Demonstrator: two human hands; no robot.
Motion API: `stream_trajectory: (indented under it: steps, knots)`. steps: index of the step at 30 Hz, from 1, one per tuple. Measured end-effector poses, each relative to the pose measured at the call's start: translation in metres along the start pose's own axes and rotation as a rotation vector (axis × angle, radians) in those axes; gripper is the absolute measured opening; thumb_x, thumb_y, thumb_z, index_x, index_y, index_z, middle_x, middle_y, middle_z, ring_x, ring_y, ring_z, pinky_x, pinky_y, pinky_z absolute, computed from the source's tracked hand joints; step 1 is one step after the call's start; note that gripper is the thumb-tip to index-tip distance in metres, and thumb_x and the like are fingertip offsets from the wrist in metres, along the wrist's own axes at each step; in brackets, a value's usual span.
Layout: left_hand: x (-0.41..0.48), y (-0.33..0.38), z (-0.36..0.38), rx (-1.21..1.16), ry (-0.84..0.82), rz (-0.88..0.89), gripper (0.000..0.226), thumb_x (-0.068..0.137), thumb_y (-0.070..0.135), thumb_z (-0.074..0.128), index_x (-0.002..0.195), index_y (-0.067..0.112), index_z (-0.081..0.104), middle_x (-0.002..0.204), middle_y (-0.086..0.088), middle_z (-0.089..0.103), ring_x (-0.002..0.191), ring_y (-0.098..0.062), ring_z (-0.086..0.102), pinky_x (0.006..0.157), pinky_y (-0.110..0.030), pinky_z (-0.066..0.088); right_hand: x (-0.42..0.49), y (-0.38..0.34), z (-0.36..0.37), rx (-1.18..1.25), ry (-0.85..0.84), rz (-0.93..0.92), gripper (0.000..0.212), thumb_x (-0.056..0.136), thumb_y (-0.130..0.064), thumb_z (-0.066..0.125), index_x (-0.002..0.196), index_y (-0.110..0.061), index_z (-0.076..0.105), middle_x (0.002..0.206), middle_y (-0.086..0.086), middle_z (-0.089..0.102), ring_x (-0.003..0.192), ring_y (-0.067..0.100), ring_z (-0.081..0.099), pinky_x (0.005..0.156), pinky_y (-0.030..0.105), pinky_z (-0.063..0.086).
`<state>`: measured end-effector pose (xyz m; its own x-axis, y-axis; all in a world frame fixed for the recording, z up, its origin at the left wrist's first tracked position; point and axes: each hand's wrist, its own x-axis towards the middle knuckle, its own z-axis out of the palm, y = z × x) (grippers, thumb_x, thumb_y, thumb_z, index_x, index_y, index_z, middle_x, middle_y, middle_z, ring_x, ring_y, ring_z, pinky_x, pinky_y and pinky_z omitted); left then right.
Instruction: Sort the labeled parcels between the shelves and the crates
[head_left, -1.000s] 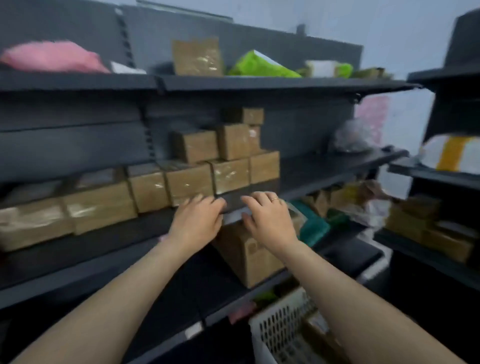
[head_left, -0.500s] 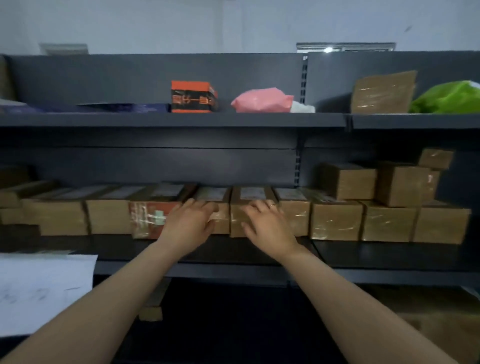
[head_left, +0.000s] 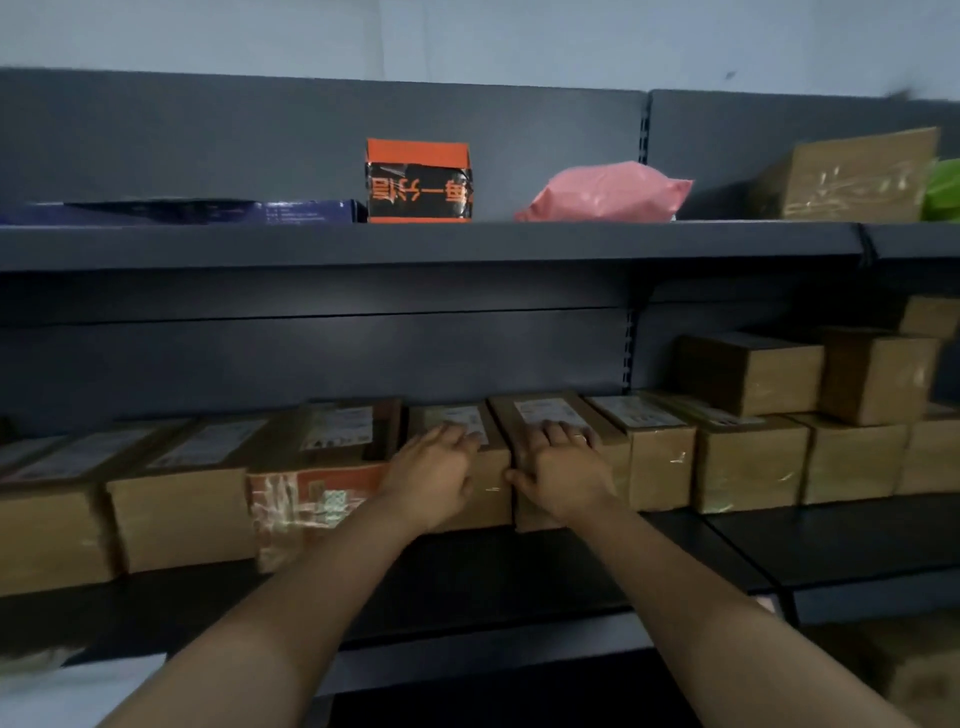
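A row of brown labeled cardboard parcels lines the middle shelf (head_left: 519, 577). My left hand (head_left: 431, 478) rests on the front top edge of one parcel (head_left: 460, 418), its fingers lying over the white label. My right hand (head_left: 563, 470) grips the neighbouring parcel (head_left: 545, 413): fingers curl over its top and the thumb sits in the gap at its left side. A parcel with orange print (head_left: 311, 499) stands just left of my left hand.
More parcels are stacked two and three high at the right (head_left: 753, 371). The upper shelf (head_left: 415, 241) carries an orange-black box (head_left: 418, 182), a pink bag (head_left: 605, 192), a flat blue box (head_left: 208, 213) and a brown parcel (head_left: 852, 179). White paper (head_left: 62, 691) lies at lower left.
The view swung left along the shelves, then closer. Both hands moved forward onto two adjacent parcels in the middle shelf row, and the right thumb went into the gap between them.
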<state>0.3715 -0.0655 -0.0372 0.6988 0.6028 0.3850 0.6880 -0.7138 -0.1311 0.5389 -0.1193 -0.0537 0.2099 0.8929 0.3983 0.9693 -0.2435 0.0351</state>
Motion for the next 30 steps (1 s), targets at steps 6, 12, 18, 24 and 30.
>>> stream_trajectory:
  steps: [6,12,18,24,30]
  knots:
    - [0.033,0.011,0.025,-0.027,-0.1,-0.08,0.067,0.09,0.048,0.047,0.146,0.02,0.024,0.151,-0.002,0.031,0.139,-0.023,0.027,0.109,-0.037,0.026,-0.004,0.008,0.001,-0.049,0.073,-0.045,0.071,0.087,-0.067,0.039,0.138,-0.017,0.047,0.141,0.006,0.05,0.13,0.027,0.043,0.105,0.042,0.032]
    - [0.013,0.018,0.02,-0.029,0.014,-0.075,0.063,0.087,0.048,0.049,0.143,0.023,0.032,0.142,0.002,0.043,0.131,-0.02,0.037,0.104,-0.035,0.031,-0.027,0.015,-0.004,0.03,0.322,-0.061,0.063,0.093,-0.054,0.024,0.091,-0.018,0.075,0.091,0.004,0.073,0.09,0.029,0.066,0.076,0.04,0.05]
    - [-0.028,0.046,-0.002,-0.036,0.156,-0.093,0.067,0.085,0.062,0.018,0.128,0.024,0.053,0.127,0.0,0.06,0.119,-0.021,0.05,0.096,-0.034,0.038,-0.058,0.021,-0.022,0.073,0.405,-0.089,0.048,0.092,-0.036,0.033,0.074,-0.015,0.072,0.073,0.004,0.072,0.074,0.028,0.066,0.067,0.037,0.054]
    - [-0.069,0.076,-0.022,-0.012,0.243,-0.132,0.07,0.082,0.056,0.009,0.109,0.023,0.064,0.107,0.002,0.069,0.104,-0.02,0.058,0.083,-0.032,0.041,-0.091,0.026,-0.036,0.099,0.438,-0.104,0.042,0.084,-0.035,0.035,0.069,-0.019,0.072,0.068,-0.001,0.071,0.071,0.023,0.065,0.067,0.033,0.048]
    - [-0.091,0.087,-0.035,-0.206,0.211,-0.374,0.032,0.097,0.041,0.037,0.12,0.031,0.057,0.131,0.008,0.052,0.122,-0.017,0.041,0.093,-0.036,0.028,-0.114,0.042,-0.045,0.203,0.359,-0.061,0.032,0.095,-0.035,0.042,0.115,-0.026,0.066,0.12,-0.005,0.064,0.12,0.021,0.048,0.097,0.041,0.032]
